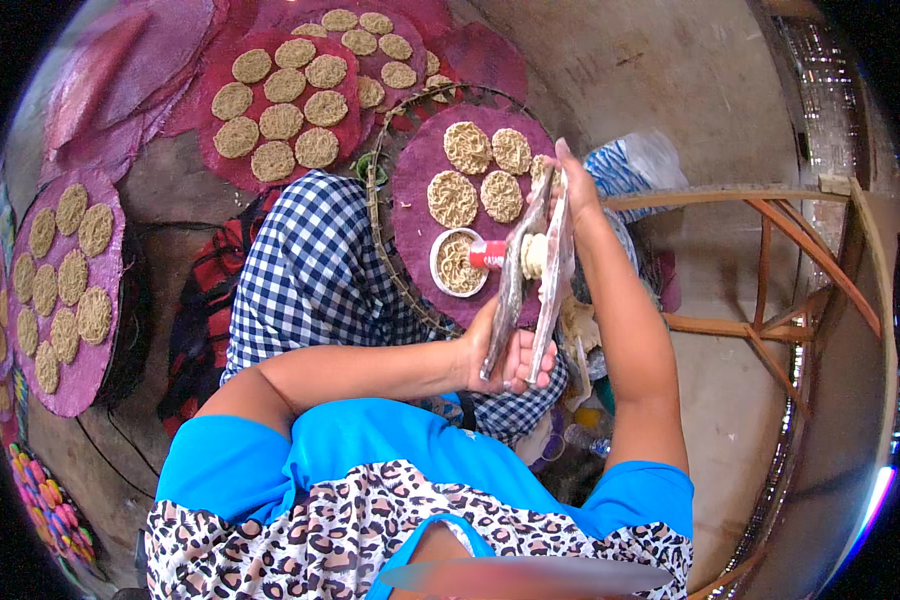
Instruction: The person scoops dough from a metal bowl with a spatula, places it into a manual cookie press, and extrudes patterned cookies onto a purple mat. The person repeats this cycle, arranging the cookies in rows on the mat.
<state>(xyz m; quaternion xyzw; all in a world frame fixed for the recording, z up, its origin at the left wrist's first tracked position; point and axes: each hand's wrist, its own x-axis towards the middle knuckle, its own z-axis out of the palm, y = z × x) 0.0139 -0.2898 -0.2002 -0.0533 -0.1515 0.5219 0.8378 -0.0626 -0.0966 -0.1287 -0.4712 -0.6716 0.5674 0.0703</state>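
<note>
A two-handled hand press, apparently for noodle dough, is held between my hands. My left hand [511,358] grips the near ends of its bars, and my right hand [579,184] wraps the far ends. One bar [520,277] looks dark and worn; the other bar [556,277] is pale and shiny. Pale ridged material [532,256] shows between them. A red-and-white cylinder [489,255] bearing writing juts left over a white ring [440,281] filled with noodle strands [461,268]. Under it lies a round purple mat [420,161] with several noodle discs [452,199], one partly hidden by my right hand.
A round slatted rim [375,202] surrounds the purple mat. Noodle discs lie on a red mat [211,75] at the upper left and a pink mat [75,375] at far left. A wooden frame [727,328] stands right. Beside my right arm is a plastic bag [649,161].
</note>
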